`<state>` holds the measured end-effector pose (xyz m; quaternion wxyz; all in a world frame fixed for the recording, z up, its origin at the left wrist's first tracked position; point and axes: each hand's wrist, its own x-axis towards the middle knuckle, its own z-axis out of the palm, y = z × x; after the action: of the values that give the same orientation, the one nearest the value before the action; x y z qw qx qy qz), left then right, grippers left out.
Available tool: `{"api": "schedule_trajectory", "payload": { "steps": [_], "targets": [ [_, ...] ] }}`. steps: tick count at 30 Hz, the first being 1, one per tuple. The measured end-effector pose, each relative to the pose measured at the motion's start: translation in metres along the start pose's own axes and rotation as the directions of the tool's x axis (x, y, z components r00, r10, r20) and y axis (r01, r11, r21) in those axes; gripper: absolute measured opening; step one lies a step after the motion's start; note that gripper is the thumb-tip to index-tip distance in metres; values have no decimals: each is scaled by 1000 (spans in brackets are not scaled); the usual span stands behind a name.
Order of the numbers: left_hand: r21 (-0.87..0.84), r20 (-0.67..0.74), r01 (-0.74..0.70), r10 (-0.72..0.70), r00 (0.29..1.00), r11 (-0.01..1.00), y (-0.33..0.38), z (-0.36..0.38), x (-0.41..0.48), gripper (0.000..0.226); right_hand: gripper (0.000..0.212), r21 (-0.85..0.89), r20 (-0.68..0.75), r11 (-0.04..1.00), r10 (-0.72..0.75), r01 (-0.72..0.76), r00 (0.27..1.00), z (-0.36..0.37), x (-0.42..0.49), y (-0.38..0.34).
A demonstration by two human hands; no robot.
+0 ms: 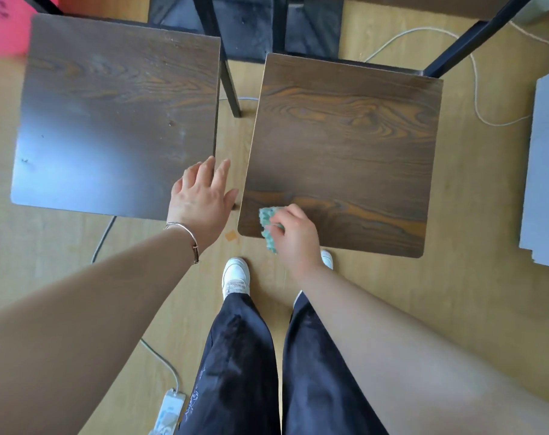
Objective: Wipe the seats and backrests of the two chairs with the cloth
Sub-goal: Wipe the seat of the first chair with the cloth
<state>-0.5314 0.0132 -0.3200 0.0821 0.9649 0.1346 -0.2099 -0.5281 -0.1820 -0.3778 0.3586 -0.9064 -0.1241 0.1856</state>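
Note:
Two dark wood-grain chair seats stand side by side below me. The left seat point(116, 117) looks dusty and reflects light. The right seat point(345, 146) shows clearer grain. My right hand point(293, 237) grips a small green cloth point(268, 224) at the right seat's near left corner; part of the cloth hangs over the front edge. My left hand point(201, 199), a bangle on its wrist, is spread with straight fingers over the left seat's near right corner, reaching into the gap between the seats. Backrests are not clearly visible.
Black metal legs point(231, 86) stand behind and between the seats. White cables point(477, 89) run over the wooden floor, and a power strip point(169, 409) lies near my left leg. A grey box point(546, 171) sits at the right, something pink point(3, 23) at the far left.

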Motion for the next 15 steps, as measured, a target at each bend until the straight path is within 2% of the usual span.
{"api": "schedule_trajectory", "payload": {
  "steps": [3,7,11,15],
  "targets": [
    [-13,4,-45,45,999,999,33,-1,12,57,14,1,-144,991,135,-136,980,-65,19,44],
    [-8,-7,-123,123,992,992,90,3,34,58,8,-8,-288,961,262,-276,921,-160,63,106],
    [0,-9,-179,179,984,984,140,3,57,59,7,-24,-353,948,290,-318,890,-218,112,148],
    [25,-14,-222,223,975,975,168,-1,76,59,9,-29,-320,935,327,-354,889,-236,147,167]
  ]
}}
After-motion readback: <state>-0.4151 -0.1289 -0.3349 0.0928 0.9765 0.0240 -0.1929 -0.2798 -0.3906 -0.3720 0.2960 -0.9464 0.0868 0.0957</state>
